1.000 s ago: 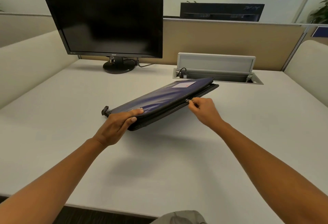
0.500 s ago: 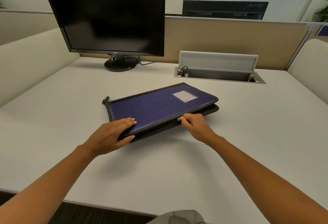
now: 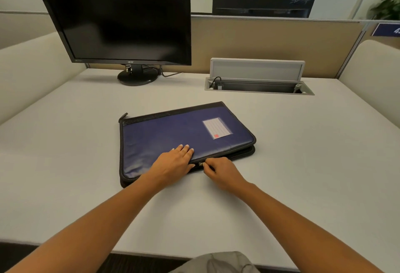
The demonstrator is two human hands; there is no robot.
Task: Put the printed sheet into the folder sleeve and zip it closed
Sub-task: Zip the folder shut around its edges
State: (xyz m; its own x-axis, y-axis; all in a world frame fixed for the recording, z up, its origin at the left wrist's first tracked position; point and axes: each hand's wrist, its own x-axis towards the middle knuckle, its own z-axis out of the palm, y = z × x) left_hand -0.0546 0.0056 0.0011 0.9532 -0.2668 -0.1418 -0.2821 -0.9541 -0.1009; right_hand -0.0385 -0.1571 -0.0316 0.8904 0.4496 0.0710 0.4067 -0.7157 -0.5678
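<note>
Head view: blue folder (image 3: 173, 138) lies flat on the white worktop (image 3: 303, 164). Left hand (image 3: 173, 163) presses open-palmed on its cover; right hand (image 3: 220, 170) pinches the zipper pull (image 3: 200, 164) along the near edge.

- A wide white desk (image 3: 303, 164) with a smooth matte top fills most of the view.
- A black flat-screen monitor (image 3: 121, 13), its screen dark, stands on a round black base (image 3: 137, 78) at the far left of the desk.
- A thin black cable (image 3: 171, 75) runs from behind the base.
- A grey metal cable box (image 3: 258, 86) is sunk into the desk to the right of the monitor, its flap lid (image 3: 256, 70) raised upright.
- A tan partition panel (image 3: 270, 43) closes the far edge of the desk.
- A second black monitor (image 3: 263, 5) shows above the partition.
- A green leafy plant (image 3: 387, 5) sits at the far right.
</note>
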